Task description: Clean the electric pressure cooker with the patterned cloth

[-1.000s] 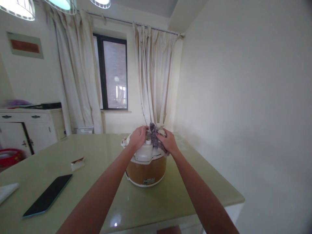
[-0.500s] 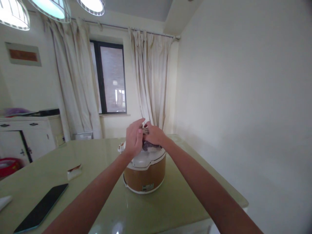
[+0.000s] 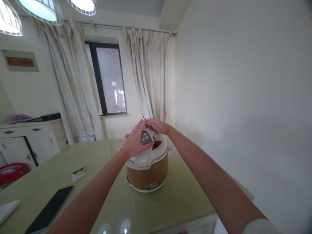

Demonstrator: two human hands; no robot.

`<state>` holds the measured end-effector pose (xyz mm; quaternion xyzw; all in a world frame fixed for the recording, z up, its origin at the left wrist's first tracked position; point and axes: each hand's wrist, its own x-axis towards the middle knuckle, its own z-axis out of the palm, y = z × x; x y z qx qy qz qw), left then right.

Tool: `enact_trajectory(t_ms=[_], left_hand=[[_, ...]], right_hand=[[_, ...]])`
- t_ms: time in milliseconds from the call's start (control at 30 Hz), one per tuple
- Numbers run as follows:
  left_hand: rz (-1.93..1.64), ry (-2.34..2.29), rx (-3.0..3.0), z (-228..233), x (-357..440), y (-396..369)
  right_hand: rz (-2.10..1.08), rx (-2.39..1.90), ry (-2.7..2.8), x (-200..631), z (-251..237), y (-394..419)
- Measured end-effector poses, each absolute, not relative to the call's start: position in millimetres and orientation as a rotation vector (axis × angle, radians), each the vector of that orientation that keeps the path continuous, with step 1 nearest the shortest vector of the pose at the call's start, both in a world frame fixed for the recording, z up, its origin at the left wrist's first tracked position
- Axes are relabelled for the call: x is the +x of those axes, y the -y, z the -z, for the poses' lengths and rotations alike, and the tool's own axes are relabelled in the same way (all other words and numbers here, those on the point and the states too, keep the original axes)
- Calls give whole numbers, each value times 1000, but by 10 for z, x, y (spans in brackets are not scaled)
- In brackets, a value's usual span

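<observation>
A cooker with a white lid (image 3: pixel 142 160) and a brown body (image 3: pixel 146 175) stands on the table in front of me. Over its lid, my left hand (image 3: pixel 134 140) grips a purple-grey patterned cloth (image 3: pixel 146 137) with a pale edge, its thumb along the near side. My right hand (image 3: pixel 157 125) is at the top of the cloth, its fingers curled and meeting the left fingertips. The cloth's far part and some right fingertips are hidden. A dark panel shows on the lid just right of the cloth.
On the glossy green table (image 3: pixel 117 201) lie a dark phone (image 3: pixel 50 209), a small opened packet (image 3: pixel 78 175) and a white object (image 3: pixel 8 209) at the left edge. A white cabinet (image 3: pixel 31 136) and a red basin (image 3: pixel 13 174) are farther left. A bare wall rises at right.
The cloth has shifted and turned, now showing its patterned face by my left thumb. My right hand has moved slightly up and right, uncovering more of the lid. The view has shifted a little.
</observation>
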<state>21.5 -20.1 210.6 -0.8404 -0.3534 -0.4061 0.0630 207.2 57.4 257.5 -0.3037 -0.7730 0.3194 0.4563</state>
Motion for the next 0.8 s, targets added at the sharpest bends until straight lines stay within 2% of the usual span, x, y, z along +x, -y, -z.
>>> enact_trajectory(t_ms=[233,367,533,667,800], left_hand=[[1108,1317,-2537,-2024,-338,109],[854,1539,-2434,-2107,-395,-180],[711,1879,-2315,-2153,-380,-572],[770,1789,-2433,-2125,-483,-546],[807,1626,-2475,-2135,-544,-149]], right_hand=[[-640,-1073,2007,1922,-2266,-839],[-395,-1058,2042,1803,-2029,-808],[-385,-1032,1997,1828,-1949,-716],[-362,-1062,1993,1821,-1962,-713],[-446,-1025,1931,1788,-1965,-767]])
